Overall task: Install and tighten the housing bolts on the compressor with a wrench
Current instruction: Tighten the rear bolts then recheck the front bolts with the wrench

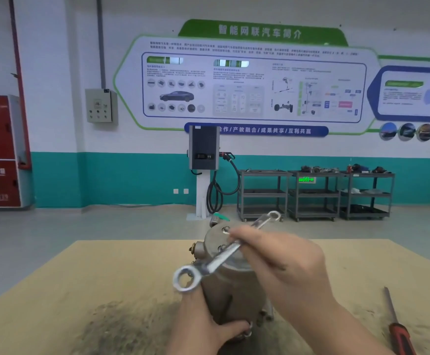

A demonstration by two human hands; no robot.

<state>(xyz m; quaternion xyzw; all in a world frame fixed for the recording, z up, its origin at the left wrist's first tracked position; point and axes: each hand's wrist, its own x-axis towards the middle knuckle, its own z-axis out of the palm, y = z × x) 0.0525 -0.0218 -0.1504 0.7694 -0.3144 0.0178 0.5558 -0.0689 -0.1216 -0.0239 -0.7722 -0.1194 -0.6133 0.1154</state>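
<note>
You are gripping the near end of the compressor (230, 290) with your left hand (208, 331), fingers curled around its housing, keeping it standing in the middle of the table (106, 278). Your right hand (285, 267) is pinching the shaft of a double ring wrench (219, 254), holding it slanted above the compressor's far end. A red-handled screwdriver (398, 326) is lying at the near right. On the far wall, a green header is reading "智能网联汽车简介", and a blue banner (272, 130) "产教融合/成果共享/互利共赢".
</note>
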